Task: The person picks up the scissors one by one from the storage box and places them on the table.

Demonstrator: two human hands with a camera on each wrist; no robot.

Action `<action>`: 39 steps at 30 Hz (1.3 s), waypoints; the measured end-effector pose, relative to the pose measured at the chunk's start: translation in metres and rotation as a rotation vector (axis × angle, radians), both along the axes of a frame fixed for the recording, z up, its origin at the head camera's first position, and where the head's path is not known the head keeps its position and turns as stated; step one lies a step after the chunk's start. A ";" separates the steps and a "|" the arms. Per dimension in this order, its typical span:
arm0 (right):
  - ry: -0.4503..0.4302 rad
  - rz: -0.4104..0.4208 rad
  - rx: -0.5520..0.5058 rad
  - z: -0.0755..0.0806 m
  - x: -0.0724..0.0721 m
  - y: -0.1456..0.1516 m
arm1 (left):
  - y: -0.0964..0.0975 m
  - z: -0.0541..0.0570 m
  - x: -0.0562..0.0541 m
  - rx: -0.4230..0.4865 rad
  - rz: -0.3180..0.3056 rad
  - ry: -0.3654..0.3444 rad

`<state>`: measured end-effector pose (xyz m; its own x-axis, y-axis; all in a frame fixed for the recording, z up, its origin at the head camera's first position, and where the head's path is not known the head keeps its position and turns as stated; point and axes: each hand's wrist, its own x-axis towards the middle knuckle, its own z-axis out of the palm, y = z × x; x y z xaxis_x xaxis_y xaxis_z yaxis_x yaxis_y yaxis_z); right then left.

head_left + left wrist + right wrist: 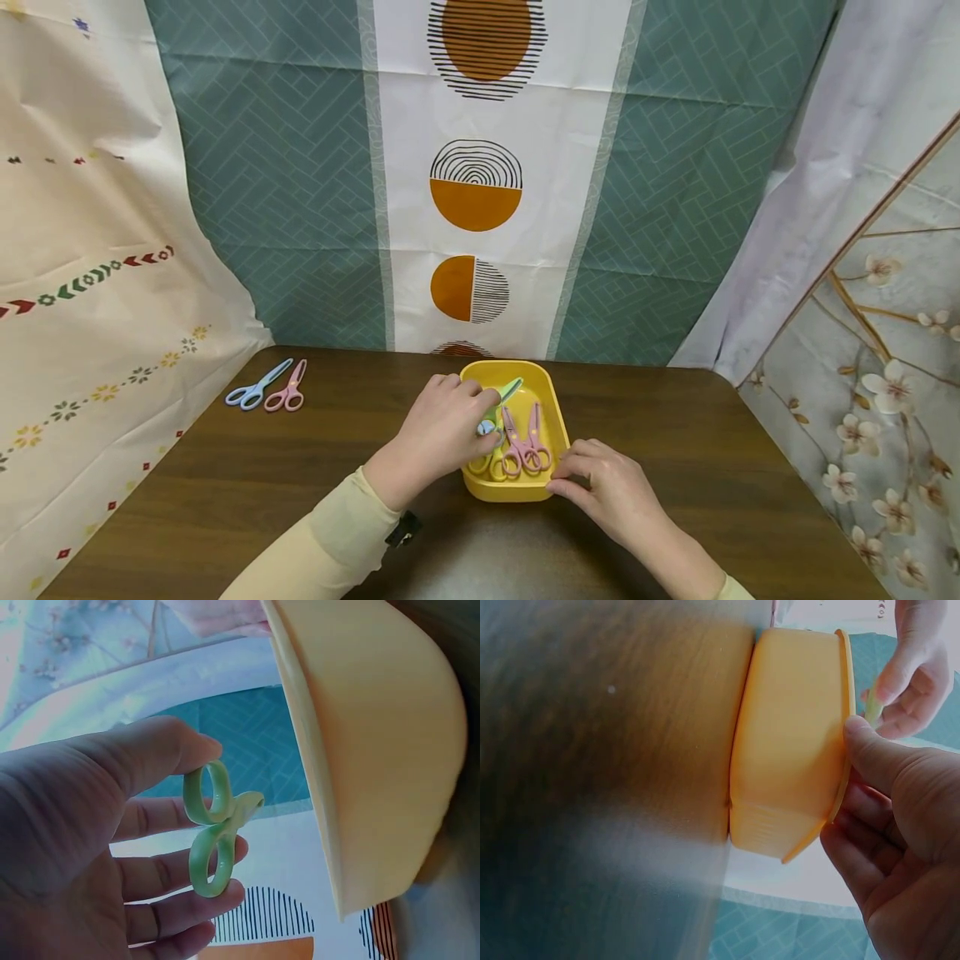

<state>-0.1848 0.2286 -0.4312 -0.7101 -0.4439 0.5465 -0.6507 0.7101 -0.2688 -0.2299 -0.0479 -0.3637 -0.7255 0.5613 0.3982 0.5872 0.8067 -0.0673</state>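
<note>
My left hand (448,417) is over the left side of a yellow bin (512,493). It pinches a pair of green scissors (238,814) by the handle loops, thumb on one loop and fingers behind, above the rim. My right hand (613,490) grips the bin's near right corner, thumb and fingers on the rim (841,787). Inside the bin lie pink scissors (535,417), handles toward me. Beside them are yellow handle loops (498,468) and a light blue part (486,427), partly hidden by my left hand.
On the brown table (337,475), blue scissors (259,388) and pink scissors (292,390) lie side by side at the far left. A patterned curtain (480,117) hangs behind the table's back edge, with floral cloths at both sides.
</note>
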 end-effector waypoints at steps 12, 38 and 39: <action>-0.017 -0.019 -0.005 -0.001 0.003 0.000 | -0.018 -0.008 0.002 0.037 0.015 0.102; 0.005 -0.027 0.003 -0.001 0.000 -0.001 | -0.061 -0.024 -0.001 0.105 0.043 0.275; 0.008 -0.023 0.001 -0.001 0.000 -0.001 | -0.063 -0.025 -0.002 0.103 0.050 0.272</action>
<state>-0.1851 0.2275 -0.4321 -0.7156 -0.4281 0.5519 -0.6363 0.7255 -0.2623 -0.2315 -0.1107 -0.3891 -0.6101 0.4739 0.6350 0.5179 0.8450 -0.1330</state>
